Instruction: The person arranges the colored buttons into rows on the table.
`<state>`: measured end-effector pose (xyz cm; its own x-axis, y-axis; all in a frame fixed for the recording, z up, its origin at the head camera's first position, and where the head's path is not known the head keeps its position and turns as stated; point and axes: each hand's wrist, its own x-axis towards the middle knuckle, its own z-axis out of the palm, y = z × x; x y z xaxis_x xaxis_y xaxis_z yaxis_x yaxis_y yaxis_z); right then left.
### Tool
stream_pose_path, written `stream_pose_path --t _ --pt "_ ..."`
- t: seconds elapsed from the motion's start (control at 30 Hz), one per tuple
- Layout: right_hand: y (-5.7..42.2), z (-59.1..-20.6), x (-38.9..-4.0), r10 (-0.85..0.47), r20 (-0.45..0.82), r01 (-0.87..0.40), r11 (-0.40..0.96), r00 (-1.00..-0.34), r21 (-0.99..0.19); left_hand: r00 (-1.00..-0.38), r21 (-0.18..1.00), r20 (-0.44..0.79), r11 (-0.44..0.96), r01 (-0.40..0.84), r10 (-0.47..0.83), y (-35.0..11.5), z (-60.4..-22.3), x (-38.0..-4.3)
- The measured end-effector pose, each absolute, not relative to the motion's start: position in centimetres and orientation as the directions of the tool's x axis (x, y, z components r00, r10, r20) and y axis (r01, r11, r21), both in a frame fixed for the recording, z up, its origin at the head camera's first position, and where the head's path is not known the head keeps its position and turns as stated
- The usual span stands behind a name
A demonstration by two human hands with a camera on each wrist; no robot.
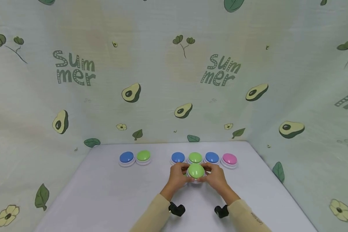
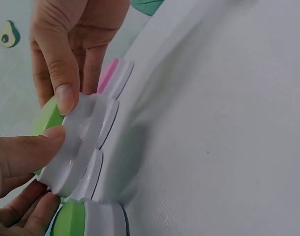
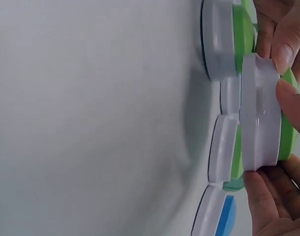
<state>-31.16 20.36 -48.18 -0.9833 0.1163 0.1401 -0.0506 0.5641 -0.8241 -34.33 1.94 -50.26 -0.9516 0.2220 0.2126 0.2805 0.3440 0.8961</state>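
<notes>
Left hand (image 1: 177, 174), right hand (image 1: 216, 177) pinch lifted green button (image 1: 196, 170), flanking it evenly; second green button (image 3: 223, 42) on bench (image 1: 110, 193), left of it.

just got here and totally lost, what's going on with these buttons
A person's left hand and right hand together hold a green-topped button, lifted off the white table. A green button on the table sits close by, mostly hidden by the left hand in the head view. Behind is a row: left blue, middle green, right blue, pink. Off to the left stand far blue and far green.
</notes>
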Motion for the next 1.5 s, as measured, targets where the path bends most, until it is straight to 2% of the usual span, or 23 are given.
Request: stream_pose_path --t 0.3,0.63,0.93,1.5 --pt "21.8 -49.5 -31.3 0.147 0.111 -0.005 0.584 -0.983 -0.812 -0.933 0.795 0.174 0.515 0.322 0.314 3.7 -49.5 -34.9" --pt "22.8 -50.9 -31.7 0.175 0.098 0.021 0.575 -0.98 -0.818 -0.926 0.694 0.054 0.652 0.304 0.374 5.4 -48.4 -35.6" --pt "23.0 -51.2 -31.8 0.164 0.085 0.026 0.581 -0.983 -0.814 -0.92 0.68 -0.034 0.684 0.265 0.391 5.9 -47.8 -36.1" --pt "22.9 -51.1 -32.3 0.154 0.106 0.01 0.609 -0.982 -0.793 -0.91 0.623 -0.089 0.735 0.266 0.405 6.2 -47.0 -37.1"
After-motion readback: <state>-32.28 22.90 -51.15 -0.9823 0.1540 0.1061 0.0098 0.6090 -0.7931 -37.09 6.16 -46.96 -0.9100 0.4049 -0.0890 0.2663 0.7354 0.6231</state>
